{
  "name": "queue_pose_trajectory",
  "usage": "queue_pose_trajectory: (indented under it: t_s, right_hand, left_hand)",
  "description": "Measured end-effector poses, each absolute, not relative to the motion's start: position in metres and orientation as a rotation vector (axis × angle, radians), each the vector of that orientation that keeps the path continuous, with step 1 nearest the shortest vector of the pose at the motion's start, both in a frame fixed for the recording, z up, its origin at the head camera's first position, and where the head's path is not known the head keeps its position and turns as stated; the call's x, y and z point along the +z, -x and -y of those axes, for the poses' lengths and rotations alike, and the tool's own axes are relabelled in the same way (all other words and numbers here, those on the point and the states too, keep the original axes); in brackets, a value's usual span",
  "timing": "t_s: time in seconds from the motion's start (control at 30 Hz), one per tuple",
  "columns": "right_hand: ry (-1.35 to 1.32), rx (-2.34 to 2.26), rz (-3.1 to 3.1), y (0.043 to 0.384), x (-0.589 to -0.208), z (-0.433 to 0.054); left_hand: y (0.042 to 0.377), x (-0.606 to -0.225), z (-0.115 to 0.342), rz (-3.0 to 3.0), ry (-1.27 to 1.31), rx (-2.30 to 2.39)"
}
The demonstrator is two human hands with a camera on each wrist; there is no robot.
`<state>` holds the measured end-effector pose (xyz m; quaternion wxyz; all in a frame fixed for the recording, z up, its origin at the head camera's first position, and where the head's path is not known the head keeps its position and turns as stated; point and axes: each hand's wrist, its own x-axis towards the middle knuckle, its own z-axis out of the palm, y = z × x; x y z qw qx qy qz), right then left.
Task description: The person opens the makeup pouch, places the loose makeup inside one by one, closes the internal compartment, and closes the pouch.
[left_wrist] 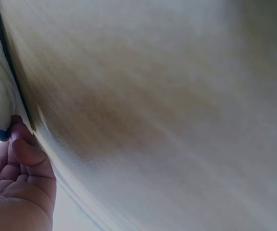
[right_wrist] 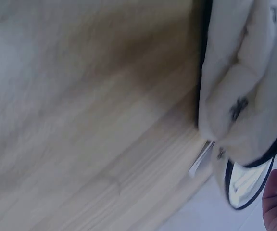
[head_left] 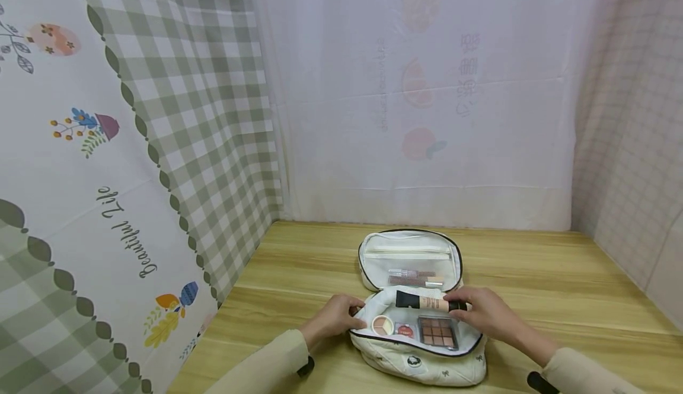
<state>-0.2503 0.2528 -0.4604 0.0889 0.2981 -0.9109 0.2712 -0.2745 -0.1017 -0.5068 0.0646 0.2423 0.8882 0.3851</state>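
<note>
A white quilted makeup bag (head_left: 448, 370) with black piping stands unzipped on the table, its lid folded back. My left hand (head_left: 337, 316) pinches the bag's rim at the left side; the left wrist view shows thumb and fingertips (left_wrist: 25, 151) on that edge. Over the bag's opening, my right hand (head_left: 485, 312) holds a peach-coloured cosmetic tube (head_left: 431, 304) by its right black end. Inside lie a round multi-colour compact (head_left: 382, 324), a small clear case with a red pan (head_left: 405, 330) and a brown eyeshadow palette (head_left: 439, 332). In the right wrist view the tube is out of sight.
Slim cosmetic tubes (head_left: 413, 277) sit in the lid (head_left: 373, 266), below a zip (head_left: 408, 253). The wood-grain table (head_left: 533, 275) runs back to a white hanging cloth (head_left: 341, 145). A checked cloth (head_left: 197, 86) hangs on the left, another pale one (head_left: 635, 145) on the right.
</note>
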Motion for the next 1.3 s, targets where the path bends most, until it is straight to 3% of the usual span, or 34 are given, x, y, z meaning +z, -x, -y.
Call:
queue_pose_trajectory:
  t_s: [0.6,1.3]
  right_hand:
    - [-0.982,0.557,2.68,0.25,-0.473,-0.233]
    - [-0.767,0.36,2.694,0.247,-0.477,-0.219]
  left_hand:
    - [0.273,-0.505,0.101,-2.677,-0.736,1.18]
    - [0.274,-0.507,0.103,-2.698,-0.757,1.128]
